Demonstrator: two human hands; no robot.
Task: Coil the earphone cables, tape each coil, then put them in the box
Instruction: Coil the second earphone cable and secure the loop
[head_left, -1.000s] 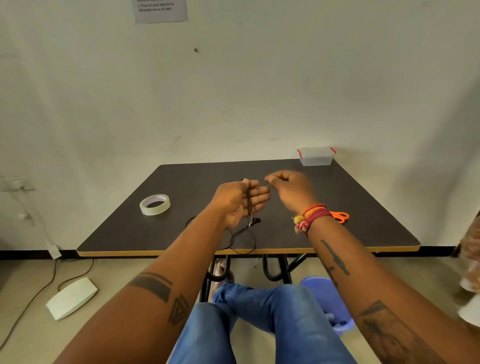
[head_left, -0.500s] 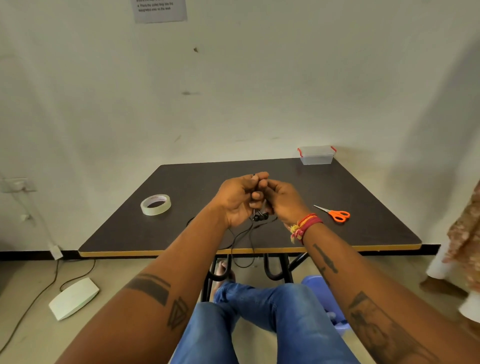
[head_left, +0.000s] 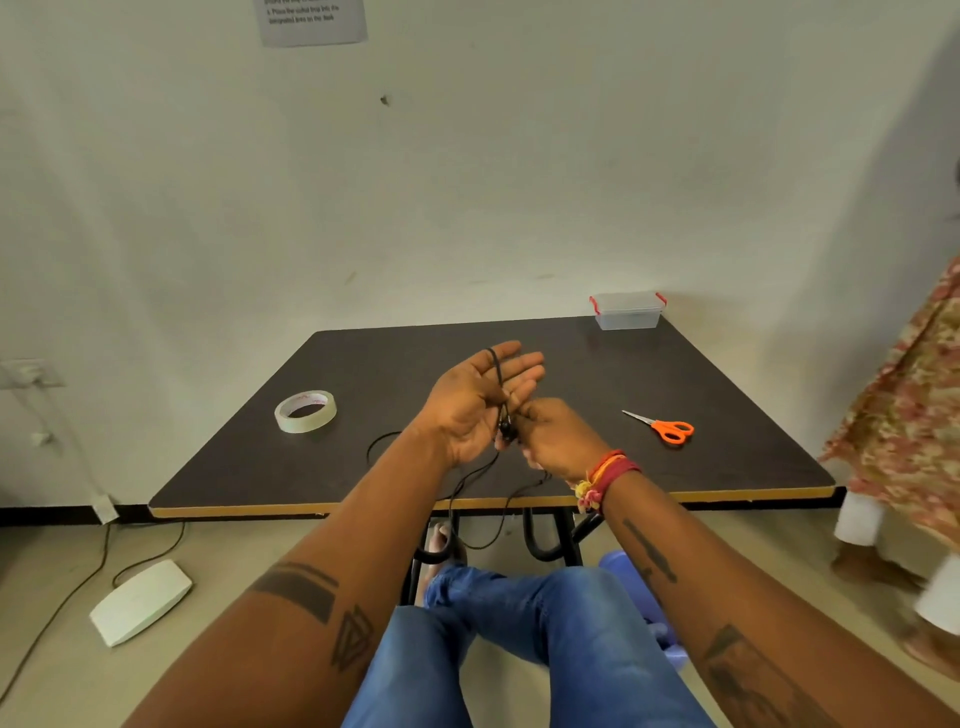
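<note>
My left hand (head_left: 475, 405) is held flat above the dark table (head_left: 395, 364), fingers straight, with the black earphone cable (head_left: 497, 371) looped over them and running down the palm. My right hand (head_left: 553, 436) pinches the cable and its earbuds at the base of the left palm. The rest of the cable hangs off the table's front edge in a loop, with another bend lying on the table left of my left wrist. A roll of tape (head_left: 305, 411) lies on the left. A clear box with red clips (head_left: 627, 310) stands at the far right corner.
Orange scissors (head_left: 667, 427) lie on the table right of my hands. A person in patterned clothing (head_left: 909, 415) stands at the right edge. A white slab (head_left: 140, 603) and a cord lie on the floor at left. A blue stool (head_left: 636, 587) is under the table.
My left hand has opened from a curled grip to flat, straight fingers with the cable looped over them. My right hand has dropped to the base of the left palm, still pinching the cable.
</note>
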